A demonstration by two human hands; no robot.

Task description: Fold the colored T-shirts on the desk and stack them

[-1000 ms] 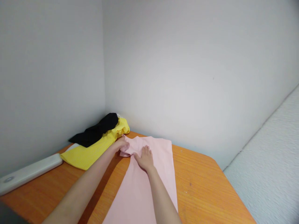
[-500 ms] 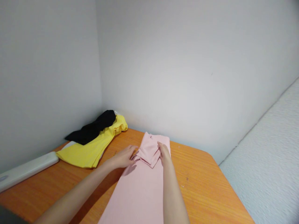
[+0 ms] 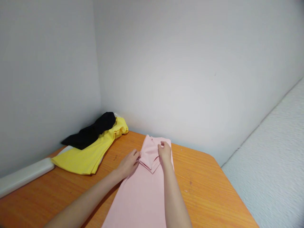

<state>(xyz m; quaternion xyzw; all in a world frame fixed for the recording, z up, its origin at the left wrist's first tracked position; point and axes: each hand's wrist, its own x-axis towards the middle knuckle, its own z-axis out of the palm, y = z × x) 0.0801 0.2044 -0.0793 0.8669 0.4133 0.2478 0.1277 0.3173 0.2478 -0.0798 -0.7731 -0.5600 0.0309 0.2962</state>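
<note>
Lengthwise, a pink garment (image 3: 140,196) lies as a long strip on the wood-grained tabletop (image 3: 201,183), its far end near the pale wall (image 3: 178,79) and its near end running out of view at the bottom. At the far end a pointed flap (image 3: 149,155) of the same pink cloth is folded over the strip, its tip toward the person. The left hand (image 3: 129,163) is at the flap's left edge, fingertips against the cloth; whether they pinch it, I cannot tell. The right hand (image 3: 164,152) is over the flap's right side with its fingers bent, and again the view does not settle whether any fabric is caught between them. Off to the left, near the corner, a black garment (image 3: 92,131) lies partly over a yellow garment (image 3: 85,158), with some white cloth (image 3: 65,149) showing beside them. Just beside the yellow hem is a long white object (image 3: 28,175) with a rounded end.
</note>
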